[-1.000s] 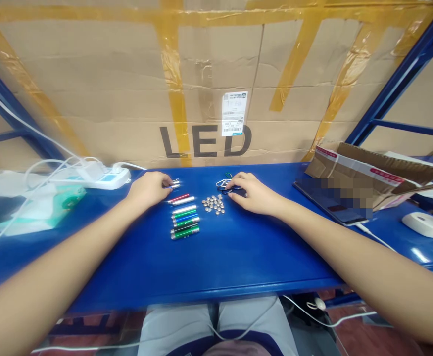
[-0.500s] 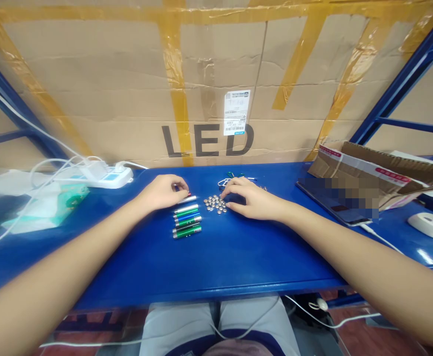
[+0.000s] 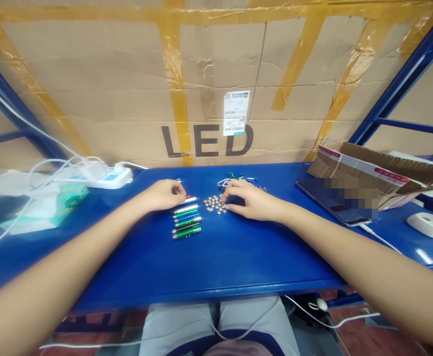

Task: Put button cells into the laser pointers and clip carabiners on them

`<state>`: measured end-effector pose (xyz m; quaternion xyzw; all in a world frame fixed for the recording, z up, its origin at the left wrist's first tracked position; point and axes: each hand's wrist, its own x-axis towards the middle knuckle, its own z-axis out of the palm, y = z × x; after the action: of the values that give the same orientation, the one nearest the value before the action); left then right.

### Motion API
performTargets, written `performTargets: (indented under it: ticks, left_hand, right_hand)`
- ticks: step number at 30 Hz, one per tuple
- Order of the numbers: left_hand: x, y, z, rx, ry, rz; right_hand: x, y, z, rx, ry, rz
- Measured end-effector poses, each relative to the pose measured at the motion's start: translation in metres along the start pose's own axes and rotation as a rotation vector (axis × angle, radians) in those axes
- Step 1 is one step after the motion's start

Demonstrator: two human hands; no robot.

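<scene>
My left hand [image 3: 162, 194] is closed at the far end of a row of small metal tubes, its fingertips on a small red metal tube [image 3: 187, 196] that they mostly hide. Just nearer lies a silver tube [image 3: 191, 200], followed by a paler one, green tubes [image 3: 187, 232], a blue tube [image 3: 187, 218] and a dark one. To the right of the row is a loose cluster of silver button cells [image 3: 212, 203]. Over the cluster's right edge rests my right hand [image 3: 249, 199], fingers bent, with a gap between thumb and index finger; whether the tips touch a cell is unclear.
Behind my right hand lie small carabiners [image 3: 234, 178]. A phone [image 3: 335, 205] leans by an open cardboard box [image 3: 368, 168], with a white mouse [image 3: 429, 225] farther right. A power strip [image 3: 112, 177] and a green-white packet [image 3: 49, 205] are on the left. A large carton [image 3: 127, 99] stands behind.
My left hand has shifted slightly left and down with the red tube, revealing a small metal clip behind it. My right hand has barely moved.
</scene>
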<state>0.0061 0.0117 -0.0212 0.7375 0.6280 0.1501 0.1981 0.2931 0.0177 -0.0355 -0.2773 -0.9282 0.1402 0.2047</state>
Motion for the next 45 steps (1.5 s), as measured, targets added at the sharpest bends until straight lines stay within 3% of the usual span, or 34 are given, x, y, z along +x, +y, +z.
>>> performTargets:
  ticks: [6, 9, 14, 17, 19, 24, 31, 40, 45]
  left_hand:
    - [0.004, -0.011, -0.005, -0.078, -0.176, 0.042]
    - [0.005, -0.014, -0.005, -0.079, -0.201, 0.056]
    - [0.003, -0.005, 0.002, 0.008, 0.004, 0.074]
    - [-0.003, 0.006, 0.006, 0.079, 0.179, 0.179]
    - [-0.008, 0.014, 0.009, 0.063, 0.235, 0.251]
    - [-0.023, 0.034, 0.020, -0.116, 0.215, 0.377]
    - [-0.037, 0.051, 0.033, -0.167, 0.225, 0.530]
    - [-0.036, 0.049, 0.039, -0.182, 0.286, 0.528]
    - [-0.032, 0.043, 0.043, -0.232, 0.256, 0.493]
  right_hand:
    - [0.001, 0.001, 0.002, 0.009, 0.001, -0.014]
    - [0.000, 0.000, -0.001, -0.024, 0.009, 0.013]
    - [-0.001, 0.000, -0.007, -0.099, -0.037, 0.090]
    - [-0.001, 0.000, -0.008, -0.056, -0.093, 0.142]
    - [-0.001, -0.002, -0.008, -0.039, -0.099, 0.175]
    - [0.000, -0.006, -0.009, -0.054, -0.115, 0.202]
    - [0.000, -0.010, -0.009, -0.123, -0.127, 0.155]
    - [0.000, 0.003, 0.003, -0.117, 0.004, 0.170]
    - [0.002, 0.008, 0.005, -0.067, -0.011, 0.156]
